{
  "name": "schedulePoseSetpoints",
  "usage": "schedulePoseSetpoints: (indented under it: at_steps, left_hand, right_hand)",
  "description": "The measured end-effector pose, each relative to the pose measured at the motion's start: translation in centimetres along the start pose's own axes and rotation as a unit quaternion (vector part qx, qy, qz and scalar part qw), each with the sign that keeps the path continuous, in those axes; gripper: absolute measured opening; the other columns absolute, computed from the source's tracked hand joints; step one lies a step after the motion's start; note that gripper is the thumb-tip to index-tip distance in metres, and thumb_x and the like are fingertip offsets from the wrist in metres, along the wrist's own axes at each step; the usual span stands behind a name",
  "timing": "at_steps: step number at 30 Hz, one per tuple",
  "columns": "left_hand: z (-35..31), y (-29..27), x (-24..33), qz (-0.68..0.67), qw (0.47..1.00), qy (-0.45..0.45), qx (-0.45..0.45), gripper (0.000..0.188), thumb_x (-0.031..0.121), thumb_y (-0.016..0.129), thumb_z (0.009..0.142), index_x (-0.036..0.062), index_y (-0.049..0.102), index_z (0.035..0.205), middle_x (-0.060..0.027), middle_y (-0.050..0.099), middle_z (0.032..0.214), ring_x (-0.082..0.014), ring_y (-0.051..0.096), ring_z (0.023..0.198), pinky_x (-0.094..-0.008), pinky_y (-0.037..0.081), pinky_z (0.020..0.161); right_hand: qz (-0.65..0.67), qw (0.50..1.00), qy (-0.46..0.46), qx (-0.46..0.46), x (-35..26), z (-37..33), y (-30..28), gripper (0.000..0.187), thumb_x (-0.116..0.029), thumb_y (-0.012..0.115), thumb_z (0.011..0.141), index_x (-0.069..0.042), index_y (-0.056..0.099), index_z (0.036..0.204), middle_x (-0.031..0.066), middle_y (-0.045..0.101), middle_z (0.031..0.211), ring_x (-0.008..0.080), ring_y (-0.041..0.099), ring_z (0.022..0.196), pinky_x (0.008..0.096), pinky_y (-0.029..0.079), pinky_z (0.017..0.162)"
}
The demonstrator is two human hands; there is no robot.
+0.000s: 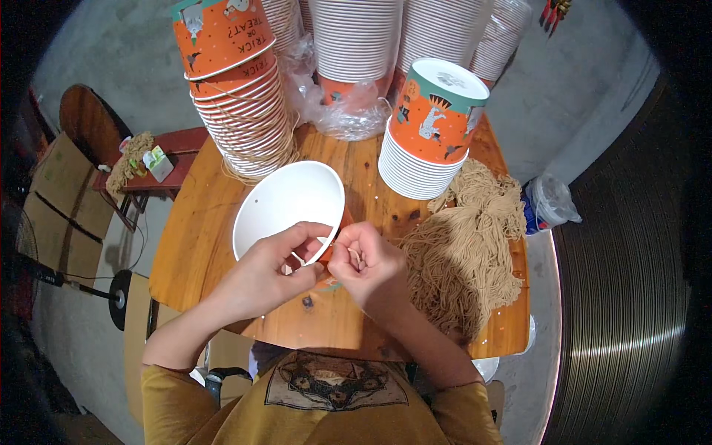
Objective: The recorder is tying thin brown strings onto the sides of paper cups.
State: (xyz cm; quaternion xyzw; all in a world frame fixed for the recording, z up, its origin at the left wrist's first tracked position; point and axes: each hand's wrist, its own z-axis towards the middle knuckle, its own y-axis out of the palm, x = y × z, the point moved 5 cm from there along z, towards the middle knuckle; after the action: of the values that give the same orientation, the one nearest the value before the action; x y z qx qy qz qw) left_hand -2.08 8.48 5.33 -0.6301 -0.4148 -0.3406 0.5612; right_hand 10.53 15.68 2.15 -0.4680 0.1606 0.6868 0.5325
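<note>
A white-lined paper bucket [285, 196] tilts on the wooden table, its orange outside showing by my right hand. One small dark hole shows in its inner wall. My left hand [278, 263] grips the near rim, fingers inside and thumb at the edge. Against the outside of that rim my right hand [368, 265] is closed in a pinch. A small pale bit shows among its fingers, too small to name. To the right lies a loose heap of tan cords [467, 259]. Nested orange buckets with tan cord loops [241, 122] stand at the left.
An upside-down stack of printed buckets [437, 119] stands behind the cords. Tall plastic-wrapped bucket stacks [356, 44] line the table's back. Crumpled clear plastic [352, 119] lies before them. A red bench [174, 152] is at the left, a ridged dark shutter [630, 282] at the right.
</note>
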Motion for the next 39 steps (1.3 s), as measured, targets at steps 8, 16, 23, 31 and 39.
schedulePoseSetpoints:
  at_steps: [8, 16, 23, 31, 39]
  left_hand:
    - [2.2, 1.3, -1.6, -0.085, 0.995, 0.036, -0.024, 0.019, 0.015, 0.052, 0.096, -0.0001, 0.055, 0.107, -0.0004, 0.058, 0.087, -0.0071, 0.051, 0.078, -0.0247, 0.045, 0.071]
    - [4.3, 2.6, -0.9, 0.068, 0.996, 0.052, -0.021, 0.011, 0.014, 0.054, 0.093, 0.0027, 0.052, 0.092, -0.0040, 0.053, 0.073, -0.0123, 0.051, 0.068, -0.0281, 0.043, 0.064]
    - [4.4, 2.5, 0.7, 0.152, 0.979, 0.123, 0.050, 0.011, 0.012, 0.053, 0.088, 0.0014, 0.051, 0.088, -0.0167, 0.056, 0.075, -0.0320, 0.057, 0.069, -0.0388, 0.045, 0.063]
    - [4.9, 2.0, 0.8, 0.095, 0.974, 0.195, 0.063, 0.006, 0.007, 0.054, 0.088, 0.0038, 0.053, 0.093, -0.0070, 0.054, 0.082, -0.0172, 0.053, 0.067, -0.0298, 0.043, 0.061]
    - [6.2, 3.2, -2.1, -0.241, 0.968, -0.005, -0.072, 0.017, 0.004, 0.063, 0.086, 0.0059, 0.053, 0.100, 0.0019, 0.056, 0.092, -0.0075, 0.052, 0.084, -0.0220, 0.042, 0.078]
  right_hand:
    - [-0.080, 0.996, 0.000, 0.025, 0.9, -0.8, -1.1, 0.015, -0.003, 0.066, 0.076, -0.007, 0.054, 0.084, 0.0085, 0.054, 0.063, 0.0191, 0.054, 0.051, 0.0331, 0.044, 0.048]
    - [-0.035, 0.990, 0.128, -0.050, 2.7, -1.5, -2.5, 0.008, -0.013, 0.060, 0.086, -0.008, 0.054, 0.090, 0.0106, 0.055, 0.064, 0.0214, 0.058, 0.056, 0.0352, 0.047, 0.055]
    - [0.027, 0.991, 0.127, 0.023, 3.8, -0.5, -5.1, 0.020, -0.017, 0.059, 0.088, -0.012, 0.054, 0.107, 0.0089, 0.060, 0.068, 0.0183, 0.057, 0.060, 0.0334, 0.047, 0.058]
    - [-0.017, 0.977, 0.165, -0.135, 3.3, 0.3, -3.8, 0.015, -0.022, 0.062, 0.088, -0.011, 0.059, 0.097, 0.0042, 0.056, 0.065, 0.0112, 0.052, 0.055, 0.0273, 0.043, 0.052]
    - [0.208, 0.909, 0.344, -0.113, 3.3, 0.3, -2.9, 0.015, -0.024, 0.058, 0.091, -0.009, 0.060, 0.088, -0.0042, 0.041, 0.050, 0.0063, 0.036, 0.038, 0.0230, 0.039, 0.044]
